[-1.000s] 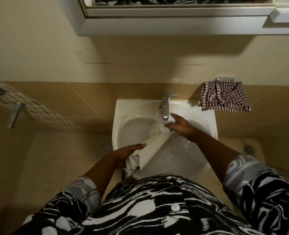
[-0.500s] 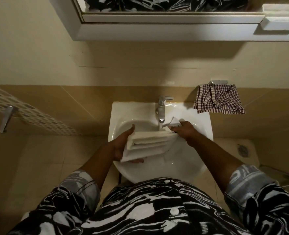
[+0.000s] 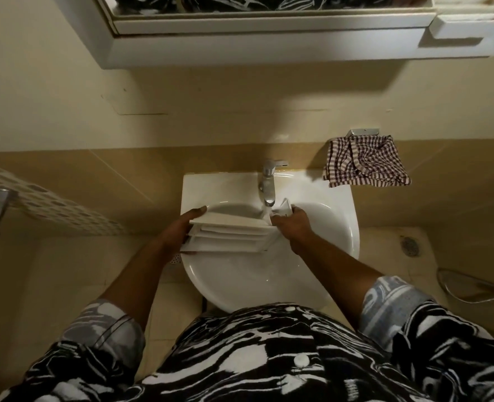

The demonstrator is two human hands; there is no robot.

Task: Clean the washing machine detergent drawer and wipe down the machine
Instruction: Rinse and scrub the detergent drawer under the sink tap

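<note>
Detergent drawer [image 3: 231,235] lies long axis left-right over sink [image 3: 338,227]. Left hand [image 3: 179,230] grips one end w/ fingers straight along its edge; right hand [image 3: 290,224] curls round the end under tap [image 3: 269,187].

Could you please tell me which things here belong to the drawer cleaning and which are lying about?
In use: white plastic detergent drawer, gripped by left hand and right hand; chrome tap; white ceramic basin.
Lying about: dark-and-white checked cloth; metal shower hose; round floor drain.
</note>
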